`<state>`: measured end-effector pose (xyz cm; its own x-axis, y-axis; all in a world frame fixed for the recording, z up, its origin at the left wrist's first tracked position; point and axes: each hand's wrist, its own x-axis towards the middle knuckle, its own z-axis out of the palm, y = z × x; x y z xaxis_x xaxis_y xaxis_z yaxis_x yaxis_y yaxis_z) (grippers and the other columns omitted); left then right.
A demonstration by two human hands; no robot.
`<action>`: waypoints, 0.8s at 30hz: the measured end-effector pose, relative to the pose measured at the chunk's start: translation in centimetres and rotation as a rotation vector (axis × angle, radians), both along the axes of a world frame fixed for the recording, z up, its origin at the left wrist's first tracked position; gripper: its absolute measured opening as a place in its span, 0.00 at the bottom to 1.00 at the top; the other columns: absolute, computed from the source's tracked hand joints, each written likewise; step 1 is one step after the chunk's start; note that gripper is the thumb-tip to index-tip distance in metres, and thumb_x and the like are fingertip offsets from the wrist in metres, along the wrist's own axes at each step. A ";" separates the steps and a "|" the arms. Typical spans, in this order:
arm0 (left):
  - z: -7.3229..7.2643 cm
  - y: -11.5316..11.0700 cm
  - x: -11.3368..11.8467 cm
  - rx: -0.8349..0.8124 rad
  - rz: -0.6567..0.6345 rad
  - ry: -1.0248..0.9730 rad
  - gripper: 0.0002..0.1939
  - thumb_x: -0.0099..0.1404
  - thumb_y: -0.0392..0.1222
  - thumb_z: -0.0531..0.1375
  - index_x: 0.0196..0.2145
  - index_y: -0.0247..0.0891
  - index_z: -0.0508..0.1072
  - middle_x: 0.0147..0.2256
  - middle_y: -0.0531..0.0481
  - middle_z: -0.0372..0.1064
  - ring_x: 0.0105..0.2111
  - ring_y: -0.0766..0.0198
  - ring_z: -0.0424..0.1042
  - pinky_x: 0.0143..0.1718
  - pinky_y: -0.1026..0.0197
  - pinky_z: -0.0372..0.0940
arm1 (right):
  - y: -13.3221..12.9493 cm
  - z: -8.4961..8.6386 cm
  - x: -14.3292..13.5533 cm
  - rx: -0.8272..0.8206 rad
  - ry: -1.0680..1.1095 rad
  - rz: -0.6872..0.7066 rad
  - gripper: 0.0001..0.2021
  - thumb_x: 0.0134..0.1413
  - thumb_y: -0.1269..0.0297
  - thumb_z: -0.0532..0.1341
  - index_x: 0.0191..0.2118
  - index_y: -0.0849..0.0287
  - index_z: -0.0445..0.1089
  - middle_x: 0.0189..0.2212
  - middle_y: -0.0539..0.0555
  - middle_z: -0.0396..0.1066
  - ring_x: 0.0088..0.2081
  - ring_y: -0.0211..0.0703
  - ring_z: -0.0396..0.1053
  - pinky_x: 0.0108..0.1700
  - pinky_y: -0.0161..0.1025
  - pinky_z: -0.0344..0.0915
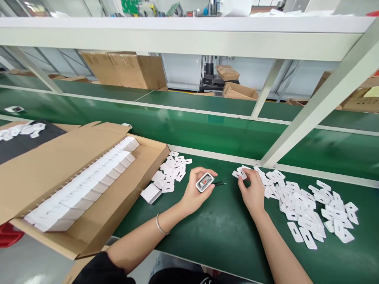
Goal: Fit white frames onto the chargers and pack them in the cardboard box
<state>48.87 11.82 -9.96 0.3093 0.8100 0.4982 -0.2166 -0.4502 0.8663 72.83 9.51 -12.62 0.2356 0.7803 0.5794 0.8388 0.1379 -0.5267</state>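
Observation:
My left hand (196,190) is wrapped round a small white oval-ended device (205,182) with a label or parts showing inside its rim. Thin dark tweezers (219,183) lie just to the right of that hand. With thumb and fingertips together, my right hand (252,190) touches small white slotted cards (240,172) at the left edge of a large scattered pile (299,205). Whether a card is lifted there is hard to tell. Another heap of slotted cards (174,167) lies left of my left hand, beside a small white box (151,193).
An open cardboard box (160,152) with a row of folded white cartons (97,177) stands at the left. A slanted metal post (314,94) rises behind the right pile. A shelf beam (177,39) crosses above the green bench (213,244).

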 end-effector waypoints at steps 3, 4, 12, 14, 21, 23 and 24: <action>-1.1 0.1 -0.1 -0.009 -0.041 0.020 0.14 0.75 0.39 0.61 0.51 0.45 0.59 0.52 0.43 0.73 0.49 0.60 0.74 0.44 0.57 0.69 | -0.6 0.6 -0.5 -0.055 0.010 0.075 0.11 0.67 0.62 0.59 0.52 0.54 0.71 0.46 0.57 0.74 0.37 0.46 0.74 0.41 0.44 0.72; -1.3 0.1 -0.1 -0.010 -0.051 0.029 0.14 0.74 0.39 0.62 0.51 0.45 0.59 0.54 0.42 0.73 0.50 0.59 0.74 0.45 0.56 0.70 | -0.6 0.7 -0.5 -0.071 -0.024 0.104 0.10 0.68 0.62 0.59 0.51 0.54 0.71 0.45 0.57 0.75 0.39 0.48 0.74 0.42 0.45 0.72; -1.3 0.0 -0.3 0.033 -0.023 0.061 0.15 0.72 0.39 0.63 0.53 0.44 0.64 0.54 0.39 0.72 0.56 0.54 0.73 0.47 0.53 0.73 | -0.6 0.2 -2.0 -0.194 -0.356 0.219 0.15 0.68 0.65 0.59 0.57 0.54 0.73 0.56 0.62 0.73 0.57 0.61 0.66 0.56 0.58 0.66; -1.2 -0.1 -0.3 0.017 -0.014 0.070 0.15 0.73 0.38 0.63 0.54 0.43 0.64 0.53 0.40 0.72 0.56 0.54 0.74 0.51 0.51 0.73 | -0.7 0.3 -3.1 -0.222 -0.416 0.303 0.17 0.69 0.62 0.60 0.61 0.54 0.71 0.60 0.62 0.70 0.61 0.63 0.63 0.59 0.60 0.64; -0.9 -0.3 -0.5 0.009 0.019 0.104 0.16 0.73 0.35 0.61 0.55 0.44 0.64 0.54 0.43 0.71 0.56 0.58 0.73 0.52 0.55 0.72 | -1.2 0.8 -4.8 -0.231 -0.484 0.457 0.10 0.71 0.68 0.57 0.48 0.56 0.77 0.54 0.59 0.76 0.50 0.56 0.72 0.49 0.52 0.72; -1.0 -0.2 -0.6 -0.002 0.033 0.127 0.17 0.73 0.36 0.61 0.56 0.45 0.64 0.54 0.43 0.70 0.54 0.58 0.74 0.51 0.55 0.72 | -1.7 0.9 -4.6 -0.242 -0.458 0.494 0.11 0.72 0.70 0.55 0.47 0.58 0.76 0.49 0.58 0.79 0.43 0.50 0.75 0.44 0.47 0.73; -1.0 -0.2 -0.6 -0.010 0.048 0.136 0.17 0.73 0.36 0.61 0.56 0.45 0.64 0.54 0.43 0.70 0.53 0.58 0.74 0.50 0.55 0.72 | -2.0 1.0 -4.4 -0.239 -0.444 0.503 0.12 0.72 0.72 0.54 0.48 0.58 0.75 0.47 0.57 0.79 0.41 0.48 0.76 0.42 0.45 0.74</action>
